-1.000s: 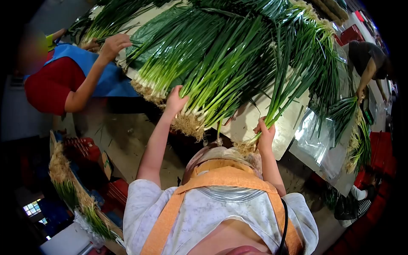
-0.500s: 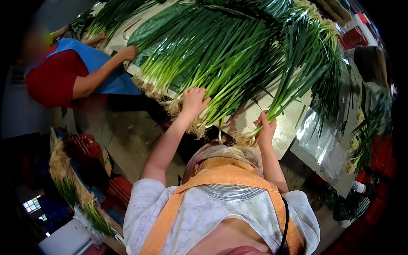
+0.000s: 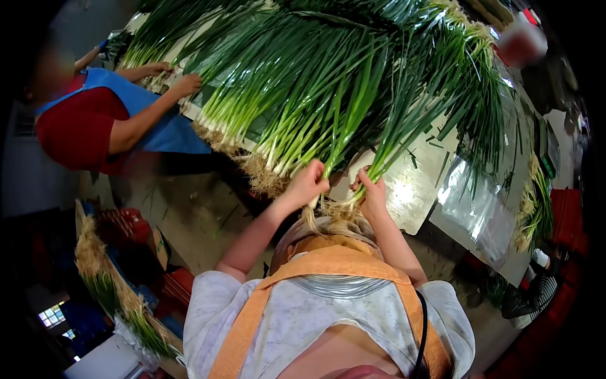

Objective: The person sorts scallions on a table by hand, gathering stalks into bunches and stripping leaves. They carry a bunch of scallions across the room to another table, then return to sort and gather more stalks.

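A wide pile of green onions [image 3: 297,95] covers the table, roots toward me. My left hand [image 3: 308,184] is closed round the lower stem of a green onion [image 3: 344,142], its roots hanging below the fingers. Just to the right, my right hand [image 3: 369,188] grips a small bunch of green onions [image 3: 394,142] near the roots, leaves pointing up and away. The two hands are close together at the table's near edge, roots side by side.
At the left, a co-worker in a blue apron [image 3: 142,117] has both hands at the onions. Clear plastic [image 3: 476,211] lies at the right, beside another bunch [image 3: 535,205]. More onions [image 3: 120,287] lie on a lower-left bench. Red crates [image 3: 126,224] stand near it.
My left hand has moved right from the pile and now holds a stem. My right hand has shifted left with its bunch. The co-worker at the right has left the spot by the bunch.
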Demonstrator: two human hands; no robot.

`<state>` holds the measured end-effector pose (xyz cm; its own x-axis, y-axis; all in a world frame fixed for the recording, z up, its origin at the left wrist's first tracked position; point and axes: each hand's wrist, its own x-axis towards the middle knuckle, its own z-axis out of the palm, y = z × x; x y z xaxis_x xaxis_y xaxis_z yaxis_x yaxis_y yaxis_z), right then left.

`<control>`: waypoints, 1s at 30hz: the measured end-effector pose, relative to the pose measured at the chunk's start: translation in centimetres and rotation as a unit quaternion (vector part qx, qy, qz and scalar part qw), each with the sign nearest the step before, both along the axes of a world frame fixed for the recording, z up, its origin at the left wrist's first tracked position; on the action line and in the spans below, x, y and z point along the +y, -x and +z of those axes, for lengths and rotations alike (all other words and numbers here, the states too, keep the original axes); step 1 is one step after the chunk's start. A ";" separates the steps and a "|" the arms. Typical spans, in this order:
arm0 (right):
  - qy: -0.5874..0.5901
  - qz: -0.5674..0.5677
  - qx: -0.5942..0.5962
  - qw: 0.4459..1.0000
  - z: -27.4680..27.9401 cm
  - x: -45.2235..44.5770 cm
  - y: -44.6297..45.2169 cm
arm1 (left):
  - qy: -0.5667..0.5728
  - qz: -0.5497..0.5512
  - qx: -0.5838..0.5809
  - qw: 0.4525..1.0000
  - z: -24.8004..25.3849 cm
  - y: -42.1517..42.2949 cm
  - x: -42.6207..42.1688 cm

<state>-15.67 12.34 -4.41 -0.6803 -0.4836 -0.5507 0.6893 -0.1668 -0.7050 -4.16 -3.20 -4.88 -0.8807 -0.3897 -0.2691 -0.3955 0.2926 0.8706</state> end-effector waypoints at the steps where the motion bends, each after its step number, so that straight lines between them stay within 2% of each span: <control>1: 0.016 0.022 -0.031 0.999 -0.2 -0.3 0.1 | 0.009 -0.018 -0.014 1.000 0.0 -0.4 1.0; 4: 0.054 0.063 -0.137 0.987 -2.1 -0.8 0.6 | 0.015 -0.032 0.005 0.999 -0.5 -1.3 2.7; 6: 0.030 0.071 -0.144 0.987 -2.6 -0.9 0.3 | 0.023 -0.055 -0.012 0.998 -0.7 -1.7 2.5; 10: 0.053 0.066 -0.168 0.982 -2.9 -0.8 0.2 | -0.066 -0.072 0.020 0.995 -0.4 -1.8 1.9; 13: 0.076 0.050 -0.182 0.979 -2.1 -0.9 0.3 | -0.275 0.004 0.068 0.959 -0.6 -1.5 2.7; 16: 0.114 0.025 -0.185 0.976 -1.7 -0.6 0.3 | -0.350 0.043 0.086 0.932 -0.6 -1.5 3.1; 20: 0.136 -0.015 -0.174 0.975 -1.5 -0.4 0.5 | -0.358 0.059 0.097 0.927 -0.2 -1.6 3.5; 30: 0.114 0.016 -0.177 0.977 -1.9 -0.1 0.2 | -0.365 0.042 0.110 0.924 -0.5 -2.0 3.4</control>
<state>-15.90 12.28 -6.34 -0.4491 -0.6390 -0.6245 0.8909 -0.2670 -0.3674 -2.16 0.22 -5.33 -0.9200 -0.2451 -0.3058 -0.1805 -0.4274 0.8858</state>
